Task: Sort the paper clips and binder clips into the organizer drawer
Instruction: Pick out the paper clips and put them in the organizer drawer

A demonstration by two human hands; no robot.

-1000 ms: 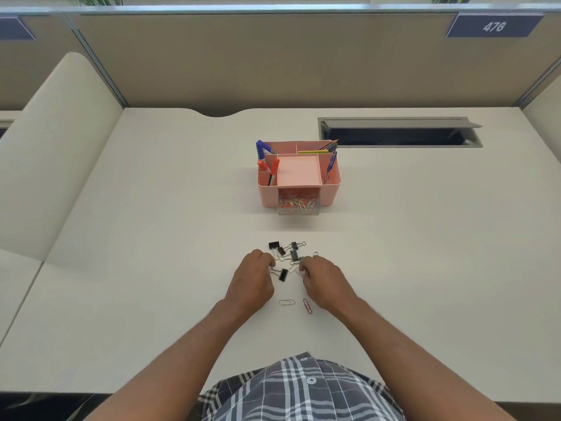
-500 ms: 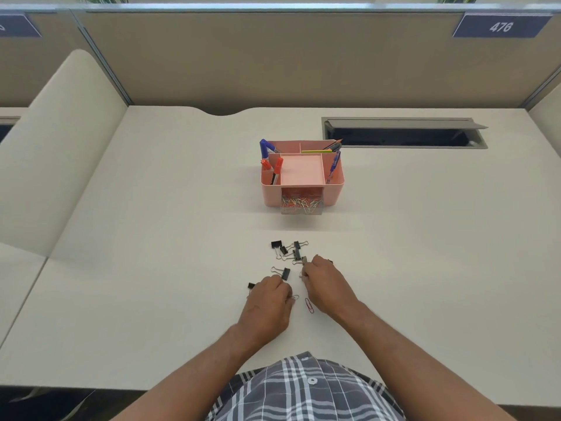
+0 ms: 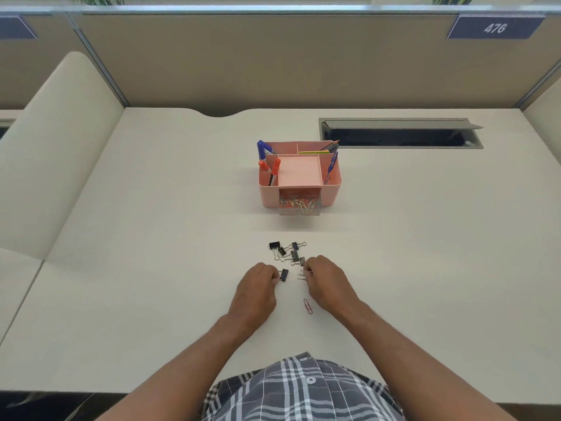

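Observation:
Several black binder clips [image 3: 287,252] lie in a loose cluster on the white desk. My left hand [image 3: 258,288] is curled, its fingertips pinching the wire handle of one black binder clip [image 3: 284,275] just below the cluster. My right hand [image 3: 326,281] pinches a silver paper clip [image 3: 301,275] against the desk, with another binder clip [image 3: 302,261] beside its knuckles. A red paper clip [image 3: 307,305] lies loose between my wrists. Farther back stands the pink organizer [image 3: 331,189]. Its clear drawer [image 3: 299,206] is pulled out and holds several coloured paper clips.
Pens and markers [image 3: 274,167] stand in the organizer's side compartments. A dark open cable slot [image 3: 400,136] is cut into the desk at the back right. Beige partition walls [image 3: 273,56] close off the back and left.
My left hand went down to the silver paper clip near the red one, then came back up to a binder clip; that silver clip no longer lies there. My right hand hardly moved.

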